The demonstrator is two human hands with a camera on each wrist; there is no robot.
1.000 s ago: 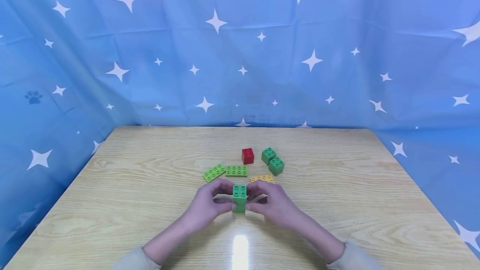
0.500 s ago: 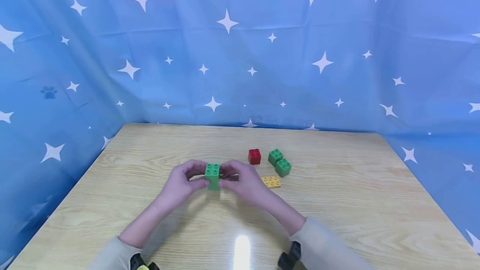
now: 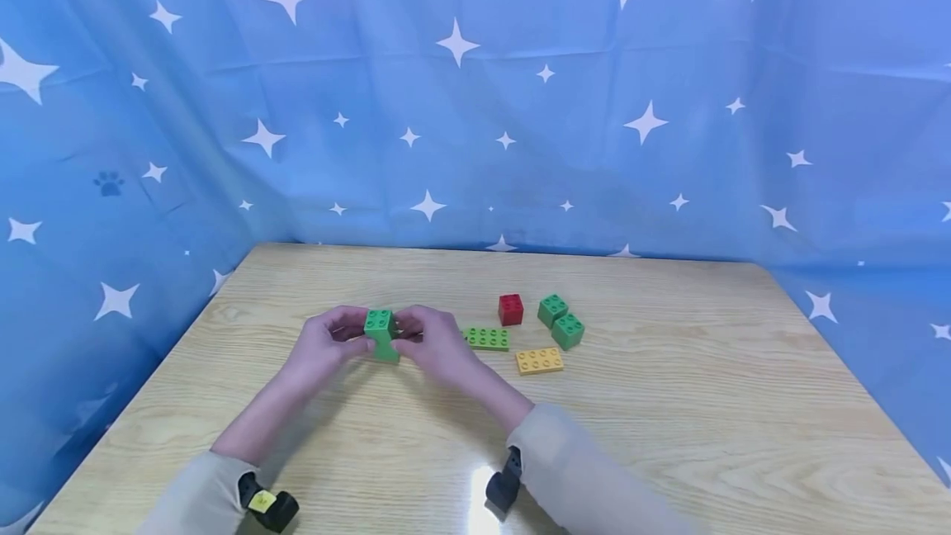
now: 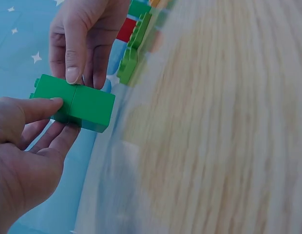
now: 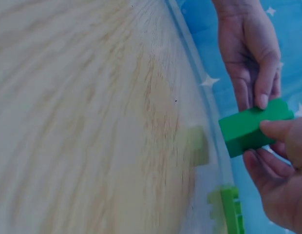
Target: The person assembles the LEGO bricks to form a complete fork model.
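Two green bricks stacked upright [image 3: 381, 335] are held between both hands, left of the table's middle. A seam between them shows on the green stack [image 4: 75, 100] in the left wrist view, with its studs facing away from the table. My left hand [image 3: 319, 353] pinches the stack's left side with thumb and fingers. From the other side, my right hand [image 3: 438, 345] pinches it the same way. Fingers cover parts of both sides. Whether the stack's base touches the table I cannot tell.
Right of the hands lie a lime-green plate brick [image 3: 486, 339] and a yellow plate brick [image 3: 540, 361]. Behind them are a red brick [image 3: 510, 310] and two green bricks [image 3: 560, 320]. Another lime-green brick [image 4: 127, 66] shows in the left wrist view. A starry blue cloth [image 3: 475, 106] hangs behind.
Both hands have carried the green stack leftward and farther from the person. The lime-green plate brick, hidden half a second ago, is partly uncovered again. The head view has shifted slightly.
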